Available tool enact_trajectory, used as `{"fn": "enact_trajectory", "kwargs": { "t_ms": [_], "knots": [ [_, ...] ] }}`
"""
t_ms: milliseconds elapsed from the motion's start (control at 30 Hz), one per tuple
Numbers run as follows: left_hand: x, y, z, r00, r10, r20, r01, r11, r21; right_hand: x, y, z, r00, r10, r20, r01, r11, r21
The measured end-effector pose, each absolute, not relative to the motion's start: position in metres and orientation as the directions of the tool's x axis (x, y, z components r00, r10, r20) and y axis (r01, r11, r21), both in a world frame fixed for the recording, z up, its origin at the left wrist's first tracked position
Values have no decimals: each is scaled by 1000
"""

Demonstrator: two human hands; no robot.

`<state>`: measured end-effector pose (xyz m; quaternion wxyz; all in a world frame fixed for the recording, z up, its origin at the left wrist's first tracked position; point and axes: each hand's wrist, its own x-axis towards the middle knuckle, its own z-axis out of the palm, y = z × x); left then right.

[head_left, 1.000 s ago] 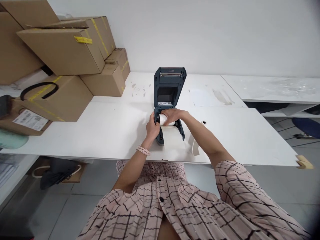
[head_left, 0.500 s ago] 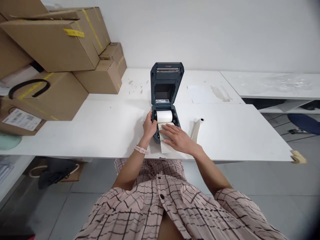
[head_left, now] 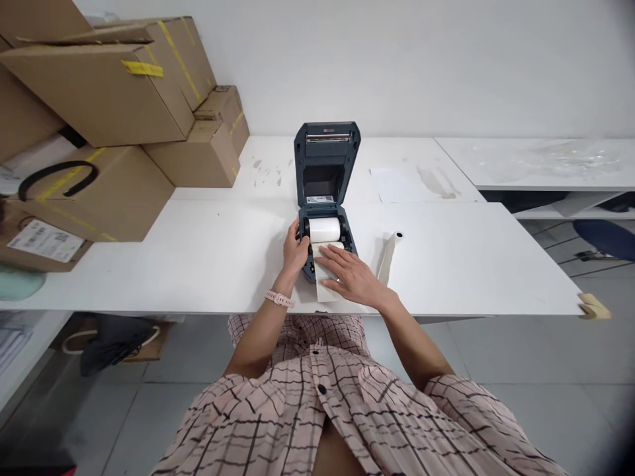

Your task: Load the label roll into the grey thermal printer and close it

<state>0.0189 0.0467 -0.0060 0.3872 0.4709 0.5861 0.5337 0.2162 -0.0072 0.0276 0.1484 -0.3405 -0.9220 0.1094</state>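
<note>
A dark label printer (head_left: pixel 326 158) stands on the white table with its lid raised. Inside its base sits a white roll of labels (head_left: pixel 325 229), and the loose strip of label paper (head_left: pixel 326 291) runs from it over the front edge toward me. My left hand (head_left: pixel 296 250) grips the left side of the printer base, thumb on the rim. With fingers stretched out, my right hand (head_left: pixel 350 272) lies flat on the strip. To the right of the printer is a small rolled paper strip on a core (head_left: pixel 390 252), touched by neither hand.
Cardboard boxes (head_left: pixel 119 92) with yellow tape are stacked on the left of the table. A white sheet (head_left: pixel 394 185) lies behind the printer to the right. The table's front edge (head_left: pixel 471 313) runs close to my body. A blue stool (head_left: pixel 602 238) stands at the far right.
The whole view has shifted slightly. Both hands keep their places on the printer and the strip, with hardly any movement of the right fingers.
</note>
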Motion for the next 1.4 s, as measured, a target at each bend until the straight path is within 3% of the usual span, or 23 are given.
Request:
{"fn": "enact_trajectory", "kwargs": {
  "t_ms": [200,367,533,700,767,933,1167,1400],
  "knots": [
    [19,45,-4,-256,966,42,123,-10,992,216,-6,26,-720,663,204,589,740,-323],
    [25,11,-2,-247,967,-63,62,80,995,216,-7,24,-716,668,202,579,731,-361],
    [29,-25,-2,-150,984,-97,-20,95,995,229,8,51,-680,681,271,414,662,-625],
    [26,-30,0,-121,980,-156,1,158,988,233,103,95,-247,804,540,342,594,-728],
    [24,-29,1,-124,976,-177,6,180,984,228,159,107,-207,811,547,317,585,-747],
    [23,-27,-1,-134,979,-153,30,159,987,216,246,122,-311,845,434,253,514,-819],
    [17,-32,-6,-188,965,-180,-53,173,984,219,146,121,-154,841,518,278,540,-795],
    [9,-35,15,-264,960,-95,-54,84,995,227,24,58,-128,878,462,360,475,-803]
  ]
}}
